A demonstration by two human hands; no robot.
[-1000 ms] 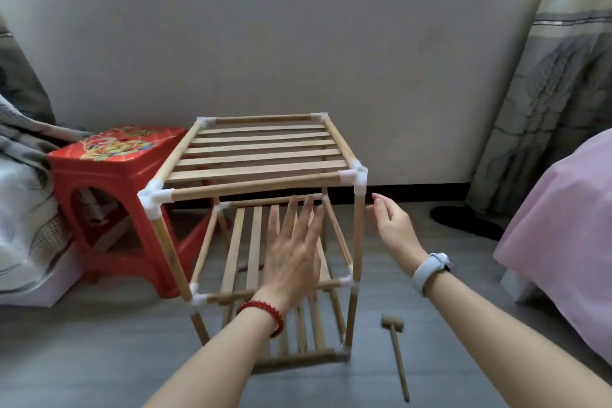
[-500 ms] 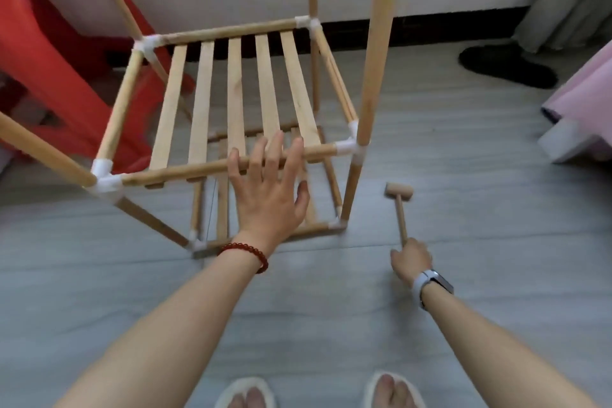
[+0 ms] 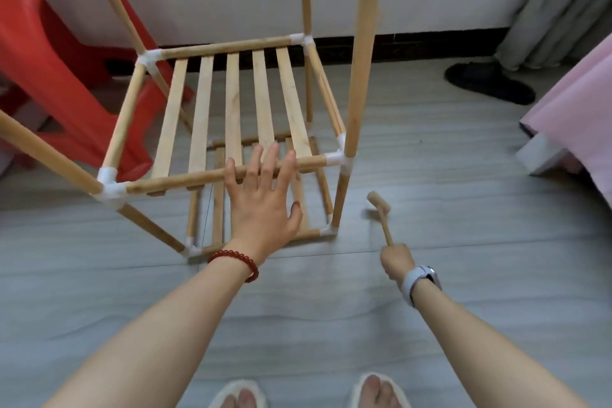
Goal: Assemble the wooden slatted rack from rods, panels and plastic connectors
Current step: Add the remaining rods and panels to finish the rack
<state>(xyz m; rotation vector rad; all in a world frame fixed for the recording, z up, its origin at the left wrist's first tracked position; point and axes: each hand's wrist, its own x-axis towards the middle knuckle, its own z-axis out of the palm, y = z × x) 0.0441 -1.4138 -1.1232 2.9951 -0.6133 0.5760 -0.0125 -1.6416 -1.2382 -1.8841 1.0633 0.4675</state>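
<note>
Two hands are busy at the wooden rack (image 3: pixel 231 109), which stands on the grey floor (image 3: pixel 463 202) in front of the red stool (image 3: pixel 49 60). With fingers spread and straight, the left hand (image 3: pixel 261 205) rests against the near rod (image 3: pixel 185 179) of the middle slatted shelf. To the right, the right hand (image 3: pixel 396 262) grips a small wooden mallet (image 3: pixel 381 214) by its handle, head raised beside the rack's near right post (image 3: pixel 361 60).

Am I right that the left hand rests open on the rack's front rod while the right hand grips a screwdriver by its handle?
Not quite: the right hand grips a small wooden mallet, not a screwdriver, as the head view shows. The rest holds: the left hand lies open with its fingers over the rack's front rod.
</note>
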